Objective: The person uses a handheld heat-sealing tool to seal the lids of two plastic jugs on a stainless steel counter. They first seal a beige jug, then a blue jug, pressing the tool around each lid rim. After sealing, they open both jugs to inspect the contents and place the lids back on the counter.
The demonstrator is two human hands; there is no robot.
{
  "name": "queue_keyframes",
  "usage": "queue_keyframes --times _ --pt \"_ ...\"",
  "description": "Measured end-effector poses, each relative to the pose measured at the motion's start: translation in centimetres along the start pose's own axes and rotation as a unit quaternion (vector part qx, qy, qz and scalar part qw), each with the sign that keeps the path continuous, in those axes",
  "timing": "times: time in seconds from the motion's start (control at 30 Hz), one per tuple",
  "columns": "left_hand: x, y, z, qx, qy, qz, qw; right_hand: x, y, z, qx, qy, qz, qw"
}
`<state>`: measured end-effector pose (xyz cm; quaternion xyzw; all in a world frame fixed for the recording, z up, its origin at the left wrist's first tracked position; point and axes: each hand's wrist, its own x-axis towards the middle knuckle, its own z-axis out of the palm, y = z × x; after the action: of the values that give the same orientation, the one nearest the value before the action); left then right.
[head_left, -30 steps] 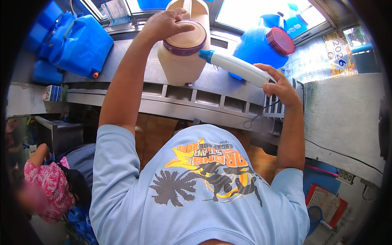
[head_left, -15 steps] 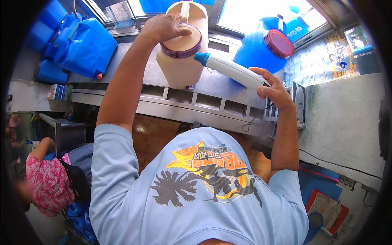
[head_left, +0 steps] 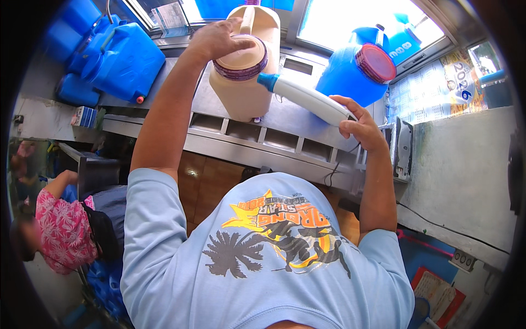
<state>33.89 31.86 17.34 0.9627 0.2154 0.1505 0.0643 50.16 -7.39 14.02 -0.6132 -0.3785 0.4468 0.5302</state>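
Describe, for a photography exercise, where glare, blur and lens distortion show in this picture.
In the head view, the window behind the counter is blown out to white; in the head view, a gleam shows on the tiled floor; in the head view, the co-worker's head is blurred; in the head view, black rims the curved fisheye edge.

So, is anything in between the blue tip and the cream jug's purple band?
Nothing visible. The blue tip of the white handheld tool is right by the purple band on the cream jug. The left hand is over the lid, not between them.
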Motion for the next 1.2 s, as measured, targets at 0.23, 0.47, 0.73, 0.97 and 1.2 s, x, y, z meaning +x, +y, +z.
queue_keyframes --times 0.23,0.47,0.73,0.97,1.2 --pt "-0.3 0.8 0.7 -0.128 -0.034 0.056 0.990 0.8 0.8 -1.2 -0.003 0.016 -0.023 1.000" --pt "-0.2 1.1 0.3 -0.096 -0.046 0.030 0.994 1.8 1.0 -2.5 0.029 0.031 -0.032 0.999" --pt "-0.2 2.0 0.2 0.005 0.010 -0.032 0.999 1.4 2.5 -2.3 0.045 -0.020 -0.022 0.999" --pt "0.2 2.3 -0.1 -0.101 -0.082 -0.066 0.989 2.1 3.1 -3.6 0.094 -0.019 -0.021 0.995" --pt "0.2 1.4 -0.1 -0.094 -0.077 -0.082 0.989 2.9 1.8 -4.2 0.112 0.020 -0.025 0.993"
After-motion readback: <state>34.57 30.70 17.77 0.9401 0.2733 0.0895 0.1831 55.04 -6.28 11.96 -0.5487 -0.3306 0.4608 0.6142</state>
